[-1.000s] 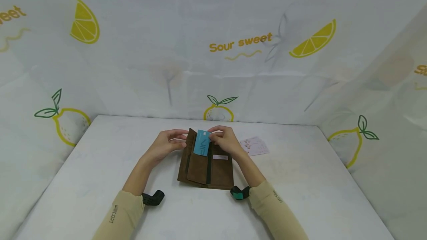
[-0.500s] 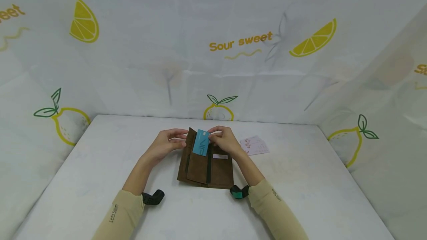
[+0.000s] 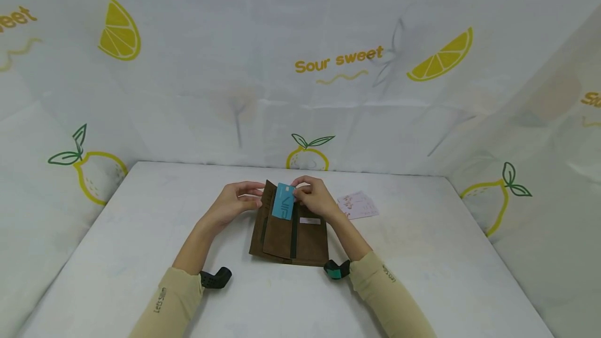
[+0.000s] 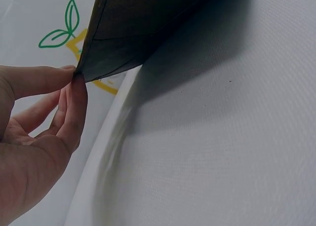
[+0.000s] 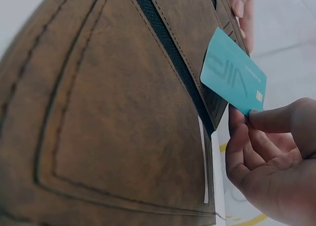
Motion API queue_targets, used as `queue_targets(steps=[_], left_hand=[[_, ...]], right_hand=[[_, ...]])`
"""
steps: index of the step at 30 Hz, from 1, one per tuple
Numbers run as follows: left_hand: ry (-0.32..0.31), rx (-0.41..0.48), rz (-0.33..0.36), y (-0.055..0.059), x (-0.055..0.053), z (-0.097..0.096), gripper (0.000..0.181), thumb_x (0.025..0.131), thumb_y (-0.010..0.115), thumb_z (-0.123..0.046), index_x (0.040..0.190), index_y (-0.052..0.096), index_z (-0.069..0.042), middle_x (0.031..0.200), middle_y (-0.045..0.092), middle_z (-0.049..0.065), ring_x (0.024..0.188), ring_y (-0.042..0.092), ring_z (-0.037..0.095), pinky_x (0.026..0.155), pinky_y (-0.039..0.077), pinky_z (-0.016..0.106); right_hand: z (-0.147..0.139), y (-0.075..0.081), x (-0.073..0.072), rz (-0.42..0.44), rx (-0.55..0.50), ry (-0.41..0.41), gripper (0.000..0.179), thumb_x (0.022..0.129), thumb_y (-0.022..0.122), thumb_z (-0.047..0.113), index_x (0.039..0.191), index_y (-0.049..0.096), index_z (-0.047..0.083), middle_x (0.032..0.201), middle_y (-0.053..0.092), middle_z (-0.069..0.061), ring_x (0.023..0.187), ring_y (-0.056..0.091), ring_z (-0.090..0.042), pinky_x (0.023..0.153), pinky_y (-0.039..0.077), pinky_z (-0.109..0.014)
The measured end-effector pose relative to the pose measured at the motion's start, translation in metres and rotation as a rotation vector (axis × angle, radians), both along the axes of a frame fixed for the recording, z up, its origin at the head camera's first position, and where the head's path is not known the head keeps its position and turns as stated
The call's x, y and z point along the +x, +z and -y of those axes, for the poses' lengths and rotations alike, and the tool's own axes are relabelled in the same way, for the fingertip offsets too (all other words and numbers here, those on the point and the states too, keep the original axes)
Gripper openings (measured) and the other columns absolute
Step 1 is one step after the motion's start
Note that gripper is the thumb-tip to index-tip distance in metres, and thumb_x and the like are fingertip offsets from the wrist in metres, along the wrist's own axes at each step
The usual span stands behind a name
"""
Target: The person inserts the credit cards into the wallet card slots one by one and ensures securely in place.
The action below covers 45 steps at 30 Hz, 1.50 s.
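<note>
A brown long wallet [image 3: 281, 240] stands opened on the white table, its inner panels and dark lining strips showing. My left hand [image 3: 233, 203] pinches the wallet's upper left edge; in the left wrist view, thumb and fingers [image 4: 74, 107] meet on the corner of its outer flap [image 4: 128, 26]. Between thumb and fingers of my right hand [image 3: 317, 197] is the upper right corner of a light blue VIP card [image 3: 284, 202]. In the right wrist view the card [image 5: 233, 73] slants across the wallet's inner panel [image 5: 190, 36], chip end toward the right hand.
A pinkish printed paper [image 3: 359, 205] lies on the table [image 3: 269, 306] right of the wallet, partly behind the right wrist. A white slip [image 3: 310, 221] shows on the wallet's right panel. Behind the table hangs a lemon-patterned white cloth [image 3: 211, 77].
The blue card shifts only very slightly in the right hand. Both hands and the wallet stay nearly where they were.
</note>
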<state>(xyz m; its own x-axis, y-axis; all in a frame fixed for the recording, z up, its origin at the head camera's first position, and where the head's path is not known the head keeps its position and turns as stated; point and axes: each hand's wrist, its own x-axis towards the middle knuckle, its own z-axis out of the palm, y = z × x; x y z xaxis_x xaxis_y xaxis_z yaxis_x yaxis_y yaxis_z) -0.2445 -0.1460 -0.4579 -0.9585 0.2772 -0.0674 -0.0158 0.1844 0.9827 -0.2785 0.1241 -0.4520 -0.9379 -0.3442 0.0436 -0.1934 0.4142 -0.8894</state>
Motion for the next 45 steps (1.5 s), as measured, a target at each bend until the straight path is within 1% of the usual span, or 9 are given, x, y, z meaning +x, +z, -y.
queue_targets(steps=[3, 6, 11, 17, 25, 29, 38, 41, 45], left_hand=[[0.002, -0.006, -0.001, 0.000, 0.000, 0.000, 0.051, 0.099, 0.074, -0.001, 0.149, 0.063, -0.001, 0.136, 0.068, 0.023, 0.126, 0.072, 0.030, 0.095, 0.061, 0.022], [0.002, -0.010, -0.004, -0.001, -0.001, 0.000, 0.051, 0.099, 0.074, -0.002, 0.149, 0.063, -0.002, 0.138, 0.068, 0.023, 0.127, 0.072, 0.031, 0.096, 0.061, 0.023], [0.001, -0.007, -0.012, -0.001, 0.000, 0.000, 0.050, 0.099, 0.074, -0.001, 0.149, 0.063, -0.002, 0.138, 0.069, 0.024, 0.128, 0.072, 0.032, 0.097, 0.060, 0.024], [0.001, -0.001, -0.011, 0.000, 0.000, 0.000, 0.051, 0.099, 0.074, -0.001, 0.149, 0.063, -0.002, 0.138, 0.069, 0.023, 0.127, 0.072, 0.030, 0.096, 0.060, 0.022], [0.003, 0.007, -0.004, 0.001, 0.001, 0.000, 0.051, 0.099, 0.073, 0.001, 0.149, 0.063, -0.001, 0.137, 0.068, 0.024, 0.122, 0.073, 0.025, 0.094, 0.061, 0.021], [0.003, 0.009, -0.008, 0.001, 0.001, 0.000, 0.050, 0.099, 0.073, 0.000, 0.148, 0.063, -0.001, 0.138, 0.068, 0.024, 0.123, 0.073, 0.027, 0.094, 0.061, 0.021], [0.000, 0.001, -0.020, -0.001, 0.000, 0.000, 0.050, 0.099, 0.074, -0.001, 0.148, 0.063, -0.002, 0.139, 0.068, 0.024, 0.126, 0.072, 0.030, 0.094, 0.059, 0.021], [0.005, 0.000, -0.016, -0.001, 0.000, 0.000, 0.050, 0.099, 0.074, -0.001, 0.148, 0.063, -0.001, 0.138, 0.068, 0.024, 0.126, 0.072, 0.029, 0.094, 0.059, 0.021], [0.007, -0.006, -0.008, 0.000, 0.000, 0.000, 0.050, 0.099, 0.074, -0.001, 0.148, 0.064, -0.002, 0.137, 0.069, 0.022, 0.127, 0.072, 0.029, 0.094, 0.059, 0.021]], right_hand=[[0.001, 0.001, 0.000, -0.019, -0.003, 0.005, 0.017, 0.107, 0.060, 0.000, 0.121, 0.069, -0.003, 0.096, 0.081, -0.026, 0.089, 0.078, -0.032, 0.079, 0.063, -0.034], [0.004, 0.002, 0.000, -0.035, 0.004, 0.011, 0.016, 0.106, 0.060, -0.002, 0.120, 0.070, -0.004, 0.095, 0.080, -0.026, 0.086, 0.077, -0.029, 0.077, 0.063, -0.033], [0.008, 0.003, 0.002, -0.022, 0.024, 0.011, 0.018, 0.106, 0.061, 0.000, 0.121, 0.070, -0.005, 0.095, 0.080, -0.024, 0.081, 0.075, -0.021, 0.074, 0.061, -0.028], [0.010, 0.003, 0.003, 0.006, 0.014, -0.017, 0.019, 0.106, 0.061, 0.000, 0.122, 0.069, -0.008, 0.093, 0.080, -0.024, 0.082, 0.075, -0.025, 0.074, 0.063, -0.031], [0.008, 0.000, 0.003, 0.108, -0.016, -0.039, 0.022, 0.106, 0.062, 0.001, 0.124, 0.069, -0.010, 0.096, 0.080, -0.025, 0.075, 0.072, -0.012, 0.071, 0.062, -0.024], [0.005, -0.001, 0.003, 0.137, -0.020, -0.023, 0.023, 0.106, 0.062, 0.002, 0.125, 0.067, -0.010, 0.100, 0.080, -0.026, 0.077, 0.073, -0.011, 0.073, 0.063, -0.025], [-0.001, -0.001, 0.006, 0.092, 0.022, 0.044, 0.024, 0.104, 0.066, 0.006, 0.122, 0.069, -0.010, 0.107, 0.080, -0.029, 0.090, 0.080, -0.029, 0.079, 0.065, -0.033], [-0.002, -0.001, 0.007, 0.078, 0.037, 0.059, 0.021, 0.104, 0.067, 0.006, 0.118, 0.072, -0.009, 0.106, 0.081, -0.028, 0.090, 0.080, -0.028, 0.079, 0.065, -0.031], [-0.002, -0.002, 0.007, 0.073, 0.047, 0.074, 0.018, 0.102, 0.069, 0.006, 0.114, 0.074, -0.007, 0.103, 0.081, -0.025, 0.087, 0.077, -0.018, 0.077, 0.063, -0.028]])
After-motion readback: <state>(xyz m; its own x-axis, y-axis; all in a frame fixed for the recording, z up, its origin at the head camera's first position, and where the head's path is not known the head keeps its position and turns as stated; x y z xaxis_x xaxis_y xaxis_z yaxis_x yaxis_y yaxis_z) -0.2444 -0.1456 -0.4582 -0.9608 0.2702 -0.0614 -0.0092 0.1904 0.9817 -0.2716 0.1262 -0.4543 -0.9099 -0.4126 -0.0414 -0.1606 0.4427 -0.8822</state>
